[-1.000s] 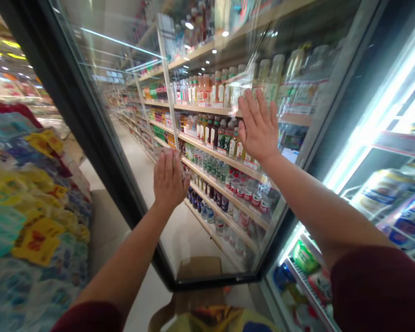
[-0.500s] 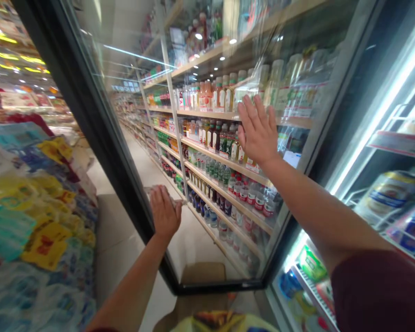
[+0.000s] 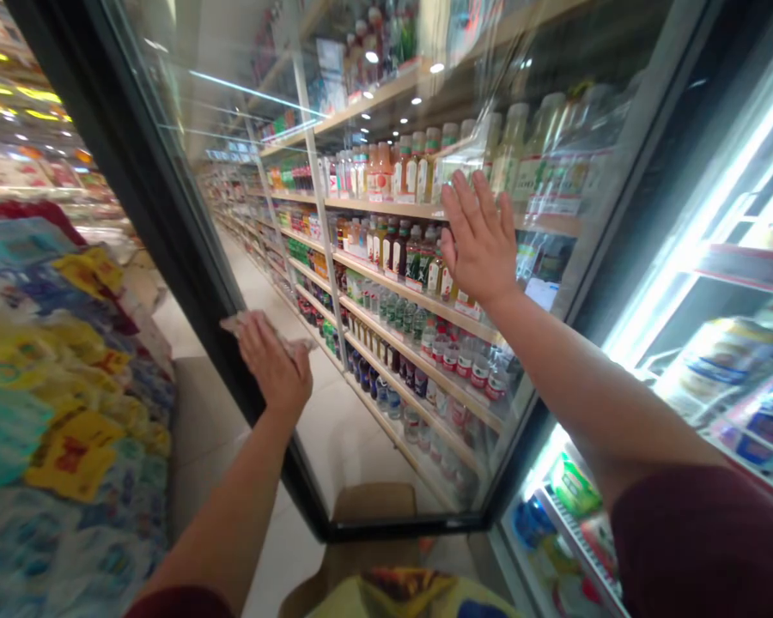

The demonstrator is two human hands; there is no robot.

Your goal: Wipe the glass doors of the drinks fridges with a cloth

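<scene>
A glass door [image 3: 386, 463] with a black frame stands before me, swung out from a lit cooler. My left hand [image 3: 274, 365] presses a pale, crumpled cloth [image 3: 234, 323] against the glass near the left side of the frame. Most of the cloth is hidden under the palm and fingers. Higher up and to the right, my right hand [image 3: 482, 240] lies flat on the glass, fingers stretched out, holding nothing. Bottles on shelves [image 3: 418, 287] show through the pane behind both hands.
To the right, the cooler holds cans [image 3: 715, 369] on wire racks and a green package [image 3: 576, 485] lower down. Piled yellow and blue packages [image 3: 70, 446] stand at the left. A brown cardboard box [image 3: 374, 502] is low behind the door.
My left hand has slid up and to the left across the glass with the cloth, towards the door frame. My right hand has stayed in nearly the same place.
</scene>
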